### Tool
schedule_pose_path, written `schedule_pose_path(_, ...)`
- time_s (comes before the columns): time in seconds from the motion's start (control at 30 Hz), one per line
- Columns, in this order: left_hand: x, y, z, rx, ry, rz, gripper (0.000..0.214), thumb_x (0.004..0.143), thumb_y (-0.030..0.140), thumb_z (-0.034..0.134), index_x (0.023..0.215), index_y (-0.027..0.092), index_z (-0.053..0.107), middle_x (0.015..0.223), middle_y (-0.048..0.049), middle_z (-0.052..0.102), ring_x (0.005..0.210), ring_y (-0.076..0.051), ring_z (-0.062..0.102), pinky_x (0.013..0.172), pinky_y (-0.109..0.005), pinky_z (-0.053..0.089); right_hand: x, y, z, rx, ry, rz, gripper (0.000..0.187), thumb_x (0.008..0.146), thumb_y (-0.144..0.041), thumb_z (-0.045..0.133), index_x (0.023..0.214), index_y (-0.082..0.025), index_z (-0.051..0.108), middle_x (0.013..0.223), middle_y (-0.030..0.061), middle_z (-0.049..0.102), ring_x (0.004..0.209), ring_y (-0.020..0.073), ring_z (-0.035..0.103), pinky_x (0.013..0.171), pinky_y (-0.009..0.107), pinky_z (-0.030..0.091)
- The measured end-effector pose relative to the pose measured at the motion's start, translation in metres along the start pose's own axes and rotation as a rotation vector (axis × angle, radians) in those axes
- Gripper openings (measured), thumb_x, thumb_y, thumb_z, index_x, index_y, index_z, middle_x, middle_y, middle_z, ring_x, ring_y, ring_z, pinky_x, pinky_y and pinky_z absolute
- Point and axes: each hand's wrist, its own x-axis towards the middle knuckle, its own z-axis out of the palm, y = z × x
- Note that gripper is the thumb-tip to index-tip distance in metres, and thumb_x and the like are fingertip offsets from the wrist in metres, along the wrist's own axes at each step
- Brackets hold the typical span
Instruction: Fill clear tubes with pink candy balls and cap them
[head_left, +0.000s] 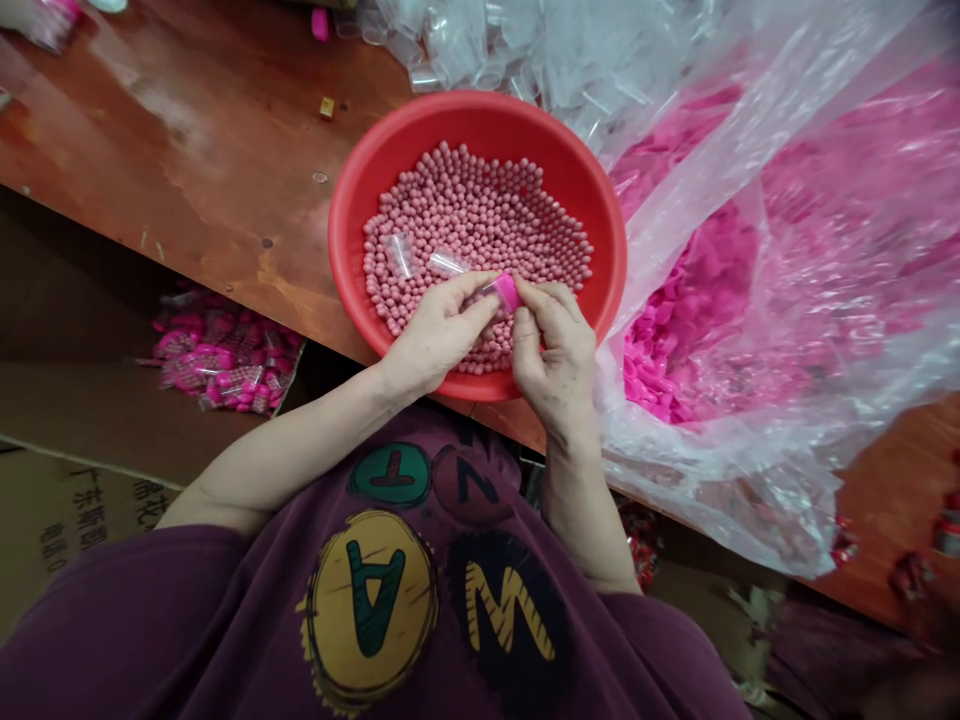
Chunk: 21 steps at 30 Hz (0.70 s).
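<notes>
Over the near side of a red basin (349, 215), my left hand (439, 325) is closed round a small clear tube (486, 292). A bright pink cap (508, 291) sits at the tube's right end, and my right hand (555, 340) pinches it between thumb and fingers. How far the cap is pushed on, I cannot tell. Small pink balls (480, 215) fill much of the basin. On top of them lie two clear tubes, one tilted at the left (400, 256) and another (448, 263) just beyond my left fingers.
Clear tubes (480, 40) are heaped behind the basin. At the right spreads a plastic bag (675, 270) of pink caps. Below the table edge at the left, a cardboard box holds filled, pink-capped tubes (225, 355). A small yellow piece (327, 107) lies on the brown table (225, 150).
</notes>
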Motion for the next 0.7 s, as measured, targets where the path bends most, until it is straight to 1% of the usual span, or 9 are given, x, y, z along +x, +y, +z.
schedule_pose_path(0.17, -0.002, 0.002, -0.002, -0.025, -0.01, 0.02, 0.007, 0.101, 0.012, 0.077, 0.096, 0.017, 0.08, 0.079, 0.0023, 0.06, 0.067, -0.009, 0.05, 0.062, -0.02, 0.044, -0.002, 0.004, -0.008, 0.121, -0.047, 0.057, 0.04, 0.113, -0.042, 0.059, 0.15, -0.036, 0.072, 0.139, 0.0076, 0.075, 0.129, 0.0288, 0.072, 0.115, 0.055, 0.065)
schedule_pose_path(0.27, -0.003, 0.001, -0.005, 0.01, -0.021, 0.043, 0.004, 0.098, 0.013, 0.082, 0.096, 0.017, 0.081, 0.079, 0.0025, 0.062, 0.068, -0.009, 0.051, 0.064, -0.021, 0.045, -0.001, 0.015, -0.012, 0.275, 0.065, 0.233, 0.048, 0.106, -0.056, 0.073, 0.151, -0.043, 0.065, 0.136, 0.0068, 0.076, 0.11, 0.0272, 0.075, 0.098, 0.049, 0.071)
schedule_pose_path(0.33, -0.002, 0.0, -0.006, 0.043, -0.036, 0.046, 0.002, 0.096, 0.015, 0.084, 0.097, 0.017, 0.083, 0.082, 0.0017, 0.067, 0.071, -0.01, 0.055, 0.069, -0.022, 0.048, -0.001, 0.017, -0.012, 0.349, 0.14, 0.32, 0.044, 0.102, -0.058, 0.08, 0.141, -0.041, 0.068, 0.126, 0.0058, 0.078, 0.098, 0.0258, 0.075, 0.089, 0.047, 0.071)
schedule_pose_path(0.37, -0.002, -0.002, -0.007, 0.049, -0.049, 0.051, 0.004, 0.095, 0.017, 0.086, 0.098, 0.017, 0.083, 0.085, 0.0009, 0.07, 0.075, -0.011, 0.059, 0.074, -0.022, 0.051, -0.001, 0.016, -0.011, 0.354, 0.137, 0.318, 0.038, 0.102, -0.056, 0.08, 0.134, -0.038, 0.071, 0.121, 0.0051, 0.079, 0.098, 0.0256, 0.076, 0.091, 0.048, 0.071)
schedule_pose_path(0.4, -0.001, -0.003, -0.007, 0.048, -0.061, 0.061, 0.006, 0.093, 0.018, 0.088, 0.097, 0.016, 0.084, 0.089, 0.0, 0.074, 0.081, -0.012, 0.064, 0.08, -0.023, 0.054, -0.002, 0.014, -0.01, 0.33, 0.111, 0.285, 0.031, 0.105, -0.053, 0.077, 0.13, -0.035, 0.073, 0.119, 0.0049, 0.079, 0.102, 0.0259, 0.077, 0.095, 0.049, 0.07)
schedule_pose_path(0.47, 0.001, -0.005, -0.007, 0.04, -0.074, 0.09, 0.011, 0.089, 0.022, 0.092, 0.094, 0.016, 0.084, 0.094, -0.0013, 0.078, 0.093, -0.015, 0.071, 0.093, -0.026, 0.058, -0.004, 0.006, -0.008, 0.191, 0.021, 0.17, 0.029, 0.109, -0.045, 0.068, 0.135, -0.031, 0.073, 0.124, 0.0066, 0.078, 0.113, 0.0273, 0.077, 0.105, 0.052, 0.067)
schedule_pose_path(0.53, 0.002, -0.008, -0.007, 0.045, -0.065, 0.114, 0.012, 0.087, 0.022, 0.093, 0.093, 0.016, 0.084, 0.093, -0.0014, 0.08, 0.097, -0.016, 0.073, 0.099, -0.027, 0.058, -0.008, -0.002, -0.003, -0.003, -0.054, 0.047, 0.045, 0.106, -0.041, 0.069, 0.149, -0.028, 0.065, 0.136, 0.0115, 0.074, 0.127, 0.0314, 0.072, 0.112, 0.056, 0.063)
schedule_pose_path(0.63, 0.002, -0.01, -0.006, 0.052, -0.025, 0.1, 0.011, 0.086, 0.021, 0.094, 0.09, 0.015, 0.085, 0.09, -0.001, 0.081, 0.089, -0.014, 0.072, 0.091, -0.025, 0.059, -0.013, -0.007, 0.01, -0.249, -0.067, 0.001, 0.07, 0.097, -0.043, 0.078, 0.158, -0.02, 0.052, 0.144, 0.0208, 0.067, 0.135, 0.0418, 0.065, 0.114, 0.066, 0.059)
schedule_pose_path(0.7, 0.002, -0.009, -0.005, 0.06, 0.001, 0.053, 0.017, 0.084, 0.024, 0.097, 0.088, 0.014, 0.085, 0.089, -0.0013, 0.081, 0.084, -0.013, 0.07, 0.083, -0.024, 0.059, -0.013, -0.005, 0.021, -0.333, -0.021, 0.035, 0.065, 0.097, -0.043, 0.075, 0.153, -0.018, 0.052, 0.138, 0.0223, 0.067, 0.13, 0.0436, 0.065, 0.111, 0.068, 0.058)
